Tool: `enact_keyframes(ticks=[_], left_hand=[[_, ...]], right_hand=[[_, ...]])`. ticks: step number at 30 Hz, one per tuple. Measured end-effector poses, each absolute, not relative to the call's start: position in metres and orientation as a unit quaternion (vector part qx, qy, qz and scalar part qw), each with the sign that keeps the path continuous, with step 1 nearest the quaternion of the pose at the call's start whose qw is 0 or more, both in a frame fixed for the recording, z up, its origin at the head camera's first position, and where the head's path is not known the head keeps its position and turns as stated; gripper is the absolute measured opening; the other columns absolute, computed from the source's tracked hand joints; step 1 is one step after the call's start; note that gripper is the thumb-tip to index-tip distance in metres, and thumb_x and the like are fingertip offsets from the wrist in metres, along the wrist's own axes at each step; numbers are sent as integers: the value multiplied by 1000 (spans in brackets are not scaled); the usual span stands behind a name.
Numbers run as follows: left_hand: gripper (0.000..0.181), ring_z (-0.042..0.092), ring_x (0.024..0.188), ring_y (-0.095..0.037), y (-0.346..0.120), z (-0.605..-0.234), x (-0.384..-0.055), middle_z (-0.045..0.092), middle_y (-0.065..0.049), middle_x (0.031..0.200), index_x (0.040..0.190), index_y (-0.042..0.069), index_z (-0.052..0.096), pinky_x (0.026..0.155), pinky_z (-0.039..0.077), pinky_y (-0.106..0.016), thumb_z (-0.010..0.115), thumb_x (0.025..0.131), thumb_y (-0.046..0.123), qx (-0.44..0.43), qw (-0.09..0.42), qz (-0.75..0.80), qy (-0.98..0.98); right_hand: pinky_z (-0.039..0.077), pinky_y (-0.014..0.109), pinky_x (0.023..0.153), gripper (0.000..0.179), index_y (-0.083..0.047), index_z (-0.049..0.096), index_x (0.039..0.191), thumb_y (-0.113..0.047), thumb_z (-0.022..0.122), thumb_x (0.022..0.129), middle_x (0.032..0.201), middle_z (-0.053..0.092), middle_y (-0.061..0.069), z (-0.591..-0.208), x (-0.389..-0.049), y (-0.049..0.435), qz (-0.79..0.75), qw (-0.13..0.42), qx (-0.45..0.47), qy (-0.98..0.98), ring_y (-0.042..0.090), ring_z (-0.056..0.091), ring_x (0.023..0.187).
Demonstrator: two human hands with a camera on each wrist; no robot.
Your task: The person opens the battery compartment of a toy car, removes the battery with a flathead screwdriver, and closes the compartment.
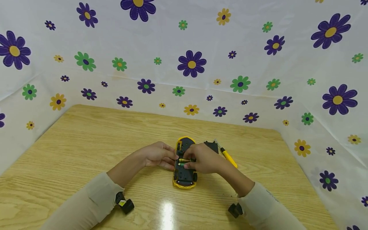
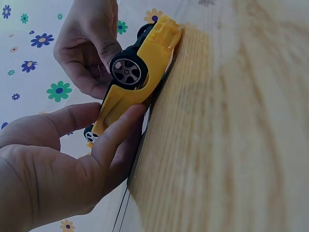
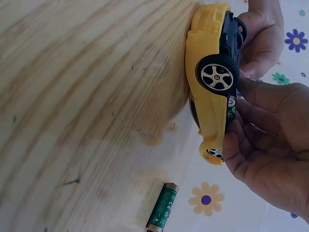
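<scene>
A yellow toy car (image 1: 174,183) lies wheels up on the wooden table, its black underside facing me. Two batteries show in its open compartment, a gold one (image 1: 183,160) and a green one (image 1: 181,164). My left hand (image 1: 158,156) grips the car's left side, thumb near the underside and fingers along the yellow body, as the left wrist view shows. From the right, my right hand (image 1: 205,158) reaches over the car, thumb and fingertips pinching at a battery in the compartment. Its fingers hide part of the batteries.
Right of the car lies a black battery cover (image 1: 211,147), with a yellow-handled screwdriver (image 1: 229,158) beside it. The right wrist view shows a loose green battery (image 3: 162,207) on the table. Flower-patterned white cloth (image 1: 161,38) stands behind and at both sides.
</scene>
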State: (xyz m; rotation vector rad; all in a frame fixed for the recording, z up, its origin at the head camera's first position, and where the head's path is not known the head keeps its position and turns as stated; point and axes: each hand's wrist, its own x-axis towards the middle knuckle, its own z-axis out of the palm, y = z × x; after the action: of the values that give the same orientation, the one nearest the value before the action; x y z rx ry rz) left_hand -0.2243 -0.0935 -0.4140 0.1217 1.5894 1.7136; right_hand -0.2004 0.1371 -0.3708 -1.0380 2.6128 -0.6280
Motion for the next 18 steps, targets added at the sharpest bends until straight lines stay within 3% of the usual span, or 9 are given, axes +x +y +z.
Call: enact_keyframes(ticks=[7,14,18], left_hand=[[55,70,105,-32,-94,-414,-224,59,-30,128,148,-14,39,91,62,-43,61,101,1,45,387,673,629],[50,71,102,-30,-94,-415,-225,62,-28,123,144,-14,43,92,62,-43,61,101,1,50,387,671,630],[49,71,103,-31,-95,-416,-225,63,-28,123,144,-14,44,92,62,-43,62,101,2,49,387,672,630]], right_hand=[[57,28,74,19,-7,76,105,-18,81,91,94,71,-3,-369,-202,136,-227,130,-344,902,10,62,83],[51,26,60,13,-14,70,87,-17,82,90,75,64,-8,-369,-202,136,-254,152,-315,902,11,56,69],[51,25,59,14,-15,69,87,-16,82,89,75,64,-8,-372,-202,137,-268,157,-307,900,10,56,68]])
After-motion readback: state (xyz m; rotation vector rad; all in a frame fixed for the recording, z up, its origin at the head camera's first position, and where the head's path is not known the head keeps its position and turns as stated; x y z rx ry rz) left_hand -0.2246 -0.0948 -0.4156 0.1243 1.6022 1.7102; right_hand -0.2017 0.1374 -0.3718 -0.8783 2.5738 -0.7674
